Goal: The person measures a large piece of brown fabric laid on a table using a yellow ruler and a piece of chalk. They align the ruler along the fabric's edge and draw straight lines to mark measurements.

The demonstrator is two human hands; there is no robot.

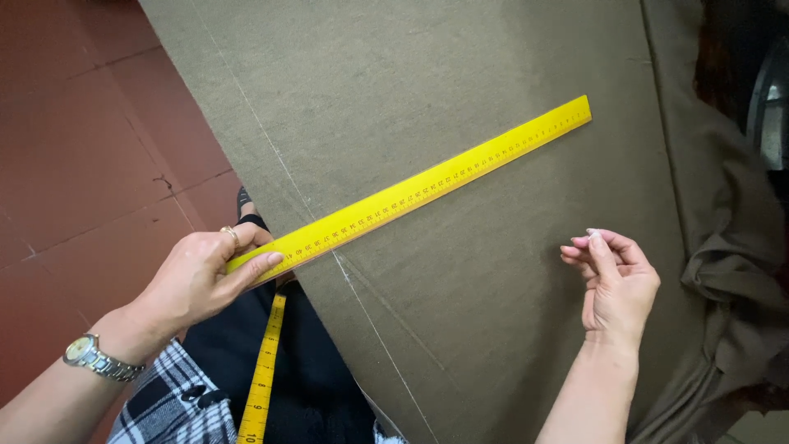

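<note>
Your left hand [205, 275] has its fingers clamped on the near end of the long yellow ruler [419, 189], thumb pressed along its top face and the other fingers curled beneath. From that grip the ruler runs diagonally up and to the right across the olive-brown fabric [493, 329], which is spread flat over the surface. The ruler's far end lies well out on the cloth, away from both hands. A thin chalk line [362, 308] crosses the fabric and passes under the ruler close to your left hand.

Your right hand [615, 284] hovers over the fabric below the ruler's far half, apart from it. Its fingers are drawn together, thumb and fingertips pinched on a small pale piece [590, 233], too small to tell what it is.

A yellow tape measure [263, 374] hangs just below the ruler's held end, against dark clothing. A metal wristwatch [94, 358] sits on your left wrist. The red floor [74, 148] lies left of the ruler, and the fabric bunches into folds far to the ruler's right.
</note>
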